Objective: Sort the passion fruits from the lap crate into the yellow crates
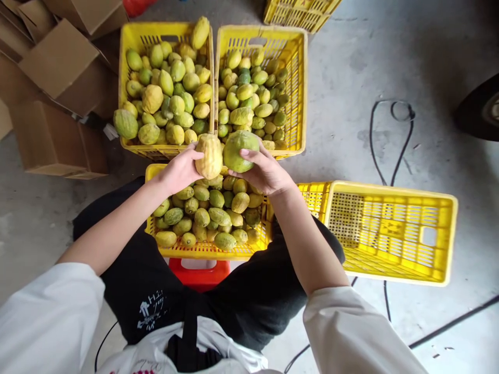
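Observation:
My left hand is closed around a large, ribbed yellow lemon. Right beside it, my right hand grips a big, smoother green lemon, thumb on its front. Both fruits are held side by side over the far edge of a yellow crate between my knees. Several smaller green and yellow lemons lie heaped in that crate. Beyond my hands stand a left yellow crate and a right yellow crate, each with more lemons inside.
Another yellow crate stands to the right of my knee. Cardboard boxes pile up at the far left. A black cable loops over the concrete floor, and a tyre shows at the right edge. A red stool is below the near crate.

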`<state>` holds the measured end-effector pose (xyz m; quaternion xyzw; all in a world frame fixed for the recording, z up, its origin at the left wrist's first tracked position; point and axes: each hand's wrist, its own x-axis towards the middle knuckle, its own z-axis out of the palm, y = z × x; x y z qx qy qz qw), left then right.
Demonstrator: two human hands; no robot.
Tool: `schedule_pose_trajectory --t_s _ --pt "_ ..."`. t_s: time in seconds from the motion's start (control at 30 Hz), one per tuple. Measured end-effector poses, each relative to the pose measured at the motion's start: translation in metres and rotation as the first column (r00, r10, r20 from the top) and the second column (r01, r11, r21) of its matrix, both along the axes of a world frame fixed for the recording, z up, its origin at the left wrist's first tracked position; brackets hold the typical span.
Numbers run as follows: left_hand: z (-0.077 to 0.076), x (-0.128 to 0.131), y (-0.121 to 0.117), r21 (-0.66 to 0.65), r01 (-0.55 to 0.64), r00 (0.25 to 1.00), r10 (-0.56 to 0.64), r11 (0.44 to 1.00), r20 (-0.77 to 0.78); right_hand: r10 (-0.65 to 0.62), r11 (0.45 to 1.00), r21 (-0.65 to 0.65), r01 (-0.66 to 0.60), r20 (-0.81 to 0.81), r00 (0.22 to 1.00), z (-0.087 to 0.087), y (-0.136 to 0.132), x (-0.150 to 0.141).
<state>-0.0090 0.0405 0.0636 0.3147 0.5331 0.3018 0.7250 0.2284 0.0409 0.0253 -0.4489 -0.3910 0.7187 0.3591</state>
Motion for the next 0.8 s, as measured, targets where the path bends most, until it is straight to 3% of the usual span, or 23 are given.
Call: schedule_pose_trajectory --t_s 0.2,0.37,0.47,0.63,0.8 --pt "-0.015 -0.001 0.001 0.137 0.041 0.997 -0.031 0.990 -0.076 -0.055 0.998 -0.006 0.055 -0.082 0.995 -0.005 0.003 0.004" --pt "-0.011 0.003 0.005 0.155 0.016 0.978 0.016 0.988 -0.206 -0.046 0.999 0.005 0.046 -0.036 0.998 -0.004 0.008 0.008" --pt "-0.003 0.001 0.007 0.117 0.025 0.989 -0.007 0.993 -0.146 -0.035 0.999 0.020 0.036 -0.010 0.999 0.000 0.007 0.006" --pt "0.002 -0.005 0.003 -0.055 0.010 0.998 -0.007 0.998 0.059 0.014 0.999 0.040 -0.012 -0.035 0.999 0.007 -0.001 0.001" --pt "-0.014 -0.008 -0.003 0.056 0.048 0.999 -0.049 0.997 0.021 -0.008 0.999 0.048 0.009 -0.014 1.000 0.003 -0.005 0.002"
